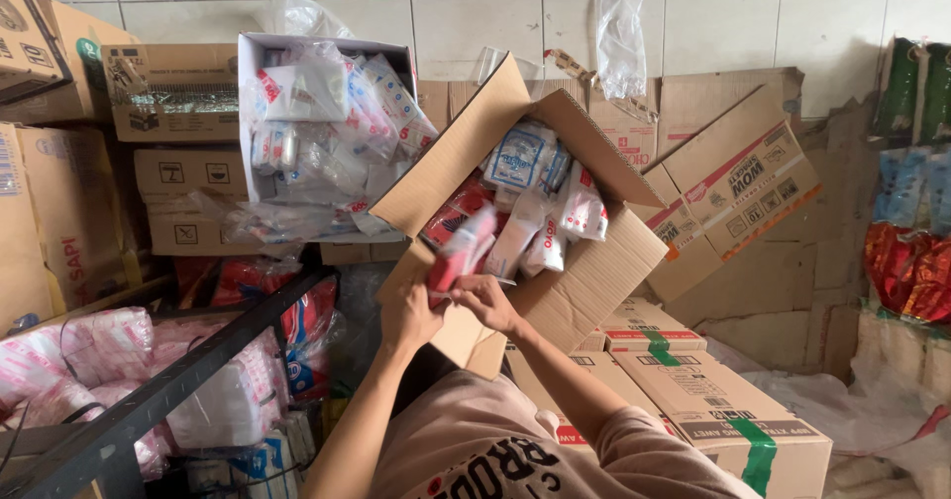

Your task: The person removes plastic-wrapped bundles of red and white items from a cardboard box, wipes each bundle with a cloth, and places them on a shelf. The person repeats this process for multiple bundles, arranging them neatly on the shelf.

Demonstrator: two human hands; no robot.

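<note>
Far left: stacked brown cartons (59,212) with printed labels; below them soft pink-and-white wrapped bundles (94,355) beside a dark metal rail (188,375).
White box (322,132): tipped toward the camera, crammed with small clear-wrapped white packs.
Left hand (411,316): fingers closed round the lower end of a pink-red packet (464,251).
Step in hand: by the look of it, the packet is being lifted from — or set into — the open tilted carton (555,261); which of the two I cannot tell.
Right hand (485,301): close against the left, fingers pinching the same packet's bottom edge.
Next move: likely needs a firm two-handed grip — the carton leans and its white-and-red sachets (550,212) could slide.
Right: flattened cartons (738,177) with red stripe labels, sealed boxes with green tape (733,420), and red, blue and green bags (906,231) at the far edge.
</note>
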